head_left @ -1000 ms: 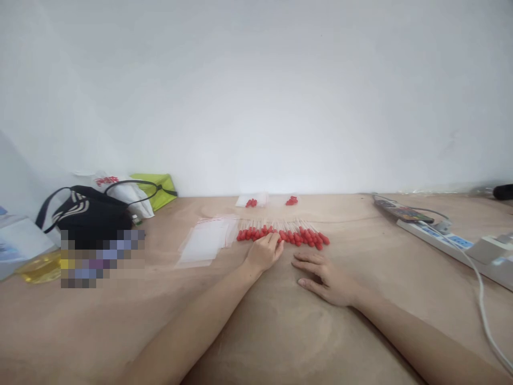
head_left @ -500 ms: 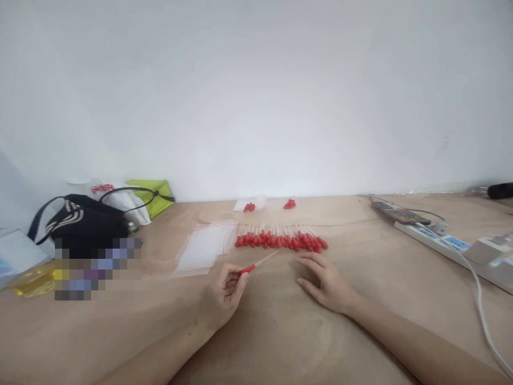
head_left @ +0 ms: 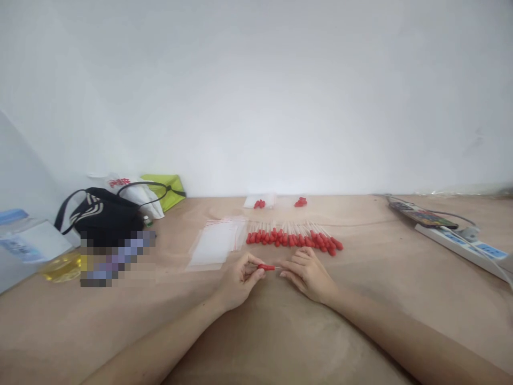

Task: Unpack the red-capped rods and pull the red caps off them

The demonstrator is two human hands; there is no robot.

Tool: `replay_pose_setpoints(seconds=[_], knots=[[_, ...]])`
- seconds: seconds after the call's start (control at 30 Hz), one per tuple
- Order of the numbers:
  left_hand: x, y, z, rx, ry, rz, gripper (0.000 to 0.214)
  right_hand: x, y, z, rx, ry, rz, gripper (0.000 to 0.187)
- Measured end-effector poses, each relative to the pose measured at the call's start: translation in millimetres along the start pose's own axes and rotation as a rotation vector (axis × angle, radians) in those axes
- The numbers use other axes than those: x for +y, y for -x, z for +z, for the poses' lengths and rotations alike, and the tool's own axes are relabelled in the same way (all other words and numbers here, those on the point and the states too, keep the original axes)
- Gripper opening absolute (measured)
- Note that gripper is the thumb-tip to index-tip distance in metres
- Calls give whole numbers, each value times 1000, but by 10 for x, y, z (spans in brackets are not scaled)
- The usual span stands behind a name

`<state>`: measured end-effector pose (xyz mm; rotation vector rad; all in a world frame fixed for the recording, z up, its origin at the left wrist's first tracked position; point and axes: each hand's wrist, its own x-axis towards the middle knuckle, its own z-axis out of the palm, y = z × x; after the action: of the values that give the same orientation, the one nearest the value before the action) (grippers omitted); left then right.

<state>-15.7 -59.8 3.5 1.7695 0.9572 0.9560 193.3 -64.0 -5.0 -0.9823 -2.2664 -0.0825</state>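
So the left hand [head_left: 239, 280] has its fingers pinching the red end of one red-tipped stick [head_left: 266, 267], over the worktop [head_left: 260, 342], and the right hand [head_left: 310, 274] looks pinched onto its pale shaft. Two little red clusters [head_left: 259, 204] at the back are probably finished; with that long row of sticks [head_left: 294, 238] and the flat bags [head_left: 214, 245], plenty seems left.

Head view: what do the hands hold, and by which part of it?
The left hand holds a red-tipped stick by its red end; the right hand is at the pale shaft, perhaps pinching it.
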Motion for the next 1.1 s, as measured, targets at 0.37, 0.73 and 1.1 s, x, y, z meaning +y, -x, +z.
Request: replay_pose_setpoints(seconds=[0.37,0.73,1.1], knots=[[99,-195,86,-64,-507,144,16,-13,3,-25,-7,35,-39,24],[55,-177,19,-149,-371,25,15,-10,41,-29,61,18,-80,21],[50,-159,-11,-140,-313,13,15,-12,61,-35,46,-1,-89,24]])
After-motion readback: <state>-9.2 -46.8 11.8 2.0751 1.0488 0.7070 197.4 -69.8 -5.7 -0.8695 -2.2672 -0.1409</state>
